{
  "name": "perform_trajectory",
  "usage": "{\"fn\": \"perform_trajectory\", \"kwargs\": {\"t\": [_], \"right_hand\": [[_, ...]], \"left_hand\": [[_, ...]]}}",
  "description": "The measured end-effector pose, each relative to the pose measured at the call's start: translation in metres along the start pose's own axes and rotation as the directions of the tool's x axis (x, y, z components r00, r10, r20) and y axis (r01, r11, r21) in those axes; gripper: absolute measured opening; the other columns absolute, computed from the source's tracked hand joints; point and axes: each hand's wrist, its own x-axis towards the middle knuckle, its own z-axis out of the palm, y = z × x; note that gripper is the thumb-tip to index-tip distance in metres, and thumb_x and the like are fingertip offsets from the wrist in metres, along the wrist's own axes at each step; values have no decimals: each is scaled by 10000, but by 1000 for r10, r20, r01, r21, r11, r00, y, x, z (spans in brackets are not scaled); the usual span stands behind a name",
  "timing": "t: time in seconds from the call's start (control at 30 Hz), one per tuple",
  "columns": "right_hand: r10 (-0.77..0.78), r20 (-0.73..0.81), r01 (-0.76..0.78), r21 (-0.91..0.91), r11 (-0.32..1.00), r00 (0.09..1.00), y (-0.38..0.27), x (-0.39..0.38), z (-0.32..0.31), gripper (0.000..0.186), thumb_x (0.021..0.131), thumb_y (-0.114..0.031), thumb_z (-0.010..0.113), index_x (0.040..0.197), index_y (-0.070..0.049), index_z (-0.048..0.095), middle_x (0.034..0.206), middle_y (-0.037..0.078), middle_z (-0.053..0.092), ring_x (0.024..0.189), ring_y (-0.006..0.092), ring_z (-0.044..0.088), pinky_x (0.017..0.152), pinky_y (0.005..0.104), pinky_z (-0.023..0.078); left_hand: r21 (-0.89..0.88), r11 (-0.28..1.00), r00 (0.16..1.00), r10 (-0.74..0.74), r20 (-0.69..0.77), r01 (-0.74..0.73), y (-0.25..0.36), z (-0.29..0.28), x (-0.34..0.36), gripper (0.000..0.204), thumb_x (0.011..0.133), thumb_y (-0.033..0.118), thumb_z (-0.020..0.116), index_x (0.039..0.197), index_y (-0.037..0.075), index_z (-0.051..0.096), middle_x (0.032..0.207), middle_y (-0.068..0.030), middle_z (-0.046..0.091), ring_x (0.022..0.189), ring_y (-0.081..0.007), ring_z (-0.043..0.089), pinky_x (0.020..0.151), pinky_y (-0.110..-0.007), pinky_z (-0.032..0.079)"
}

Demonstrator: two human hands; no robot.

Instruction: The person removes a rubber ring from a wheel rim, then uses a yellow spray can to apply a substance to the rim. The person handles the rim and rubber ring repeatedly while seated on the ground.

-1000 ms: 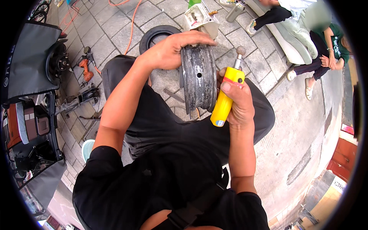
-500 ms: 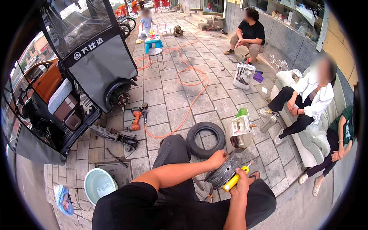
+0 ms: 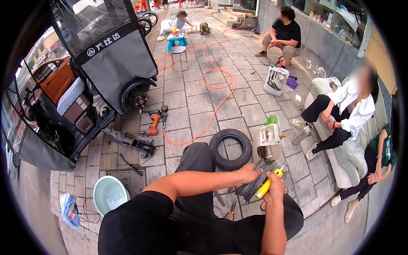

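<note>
A dark, dirty wheel rim (image 3: 246, 191) is tilted up between my knees. My left hand (image 3: 249, 173) grips its upper edge, fingers closed. Wrapped round a yellow cylindrical tool with a silvery tip (image 3: 264, 188), my right hand (image 3: 276, 187) holds it against or just over the rim's right side; whether it touches, I cannot tell. A black tyre (image 3: 230, 149) lies flat on the paving just beyond the rim. Orange-handled pliers (image 3: 231, 211) rest on the ground below it.
A whitish tool container (image 3: 269, 151) stands right of the tyre. To the left are an orange impact wrench (image 3: 154, 124), a jack (image 3: 135, 143), a pale basin (image 3: 111, 195) and a three-wheeler (image 3: 114, 63) missing a wheel. An orange hose (image 3: 212, 119) crosses the paving. Seated people (image 3: 340, 110) occupy the right.
Both hands and the rim have shifted slightly right and up, and the yellow tool now points more steeply upward. The pliers show more fully. The distant child has bent lower.
</note>
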Motion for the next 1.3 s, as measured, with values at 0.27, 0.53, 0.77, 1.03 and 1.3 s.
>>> {"fn": "perform_trajectory", "kwargs": {"t": [0.27, 0.53, 0.77, 1.03, 1.3], "right_hand": [[-76, 137, 77, -2, 997, 988, -57, 56, -1, 224, 886, -132, 812, 1033, -50, 664, 880, 28, 649, 738, 156, 624, 712, 318, 525], [-97, 198, 78, 102, 992, 975, -69, 85, -1, 277, 912, -152, 795, 1128, -68, 642, 922, 24, 656, 754, 145, 647, 676, 307, 555], [-89, 203, 72, 88, 993, 975, -70, 99, 2, 338, 909, -129, 784, 1202, -63, 629, 931, 5, 643, 777, 130, 638, 688, 297, 541], [-94, 198, 70, 126, 990, 976, -75, 104, 9, 367, 908, -83, 775, 1239, -47, 620, 982, 12, 649, 801, 125, 636, 690, 294, 535], [-116, 222, 81, 164, 983, 968, -68, 106, 12, 317, 911, -57, 772, 1192, -51, 624, 994, 5, 636, 884, 114, 622, 806, 295, 522]], "left_hand": [[-409, 909, 943, 205, 261, -84, 33, -13, 57, 340, 996, -46, 661, 1326, -26, 580, 1199, -154, 731, 1067, -269, 764, 940, -433, 646], [-255, 928, 948, 303, 95, -271, 35, -2, 85, 555, 934, -133, 650, 1445, -31, 460, 1226, -114, 694, 1117, -204, 709, 1016, -363, 583], [-181, 921, 929, 363, 77, -345, 42, -11, 91, 545, 937, -76, 690, 1434, -37, 468, 1243, -98, 670, 1137, -165, 668, 1033, -335, 541], [-113, 901, 901, 428, 67, -419, 52, -13, 88, 496, 943, -35, 691, 1389, -25, 475, 1249, -98, 648, 1133, -133, 642, 986, -313, 536], [-137, 899, 902, 427, 59, -417, 50, -13, 84, 502, 943, -34, 688, 1393, -13, 468, 1237, -79, 628, 1123, -116, 625, 951, -301, 544]]}}
